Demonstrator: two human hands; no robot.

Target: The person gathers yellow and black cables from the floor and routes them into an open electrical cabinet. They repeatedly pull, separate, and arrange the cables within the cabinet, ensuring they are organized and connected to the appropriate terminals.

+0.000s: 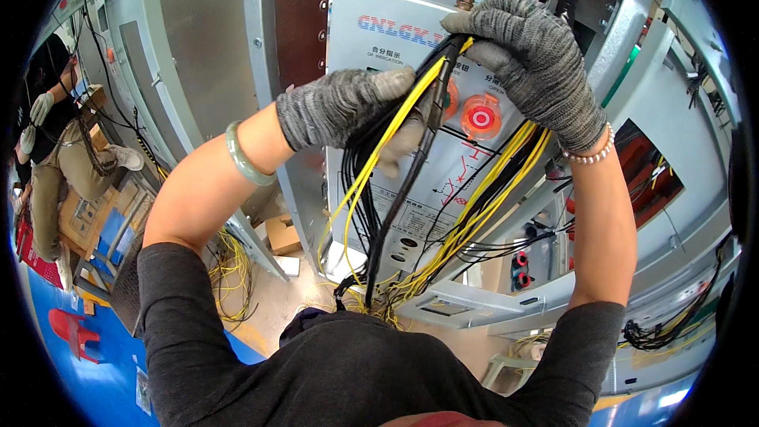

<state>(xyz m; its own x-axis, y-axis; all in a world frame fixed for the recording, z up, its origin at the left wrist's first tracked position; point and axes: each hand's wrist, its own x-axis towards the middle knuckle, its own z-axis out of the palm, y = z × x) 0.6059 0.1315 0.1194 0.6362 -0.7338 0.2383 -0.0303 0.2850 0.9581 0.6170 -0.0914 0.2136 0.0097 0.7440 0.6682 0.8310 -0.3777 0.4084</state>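
A thick bundle of black and yellow wires [405,108] arches up in front of a grey switchgear panel [352,51]; its two legs hang toward my body. My right hand [538,67], in a grey knit glove, is closed over the top of the bend. Lower on the left leg, my left hand [344,107], gloved alike, wraps the wires with its thumb in front and fingers behind. A black sleeve or tape [413,170] runs along part of the bundle. Just below my right hand, a round red button [481,117] sits on the panel under a clear cover.
Metal cabinet frames [265,32] stand on both sides. Loose yellow wires [231,273] lie coiled at lower left, near a cardboard box [282,235]. At far left a person [63,150] in gloves sits handling cables, with a red stool [73,332] nearby.
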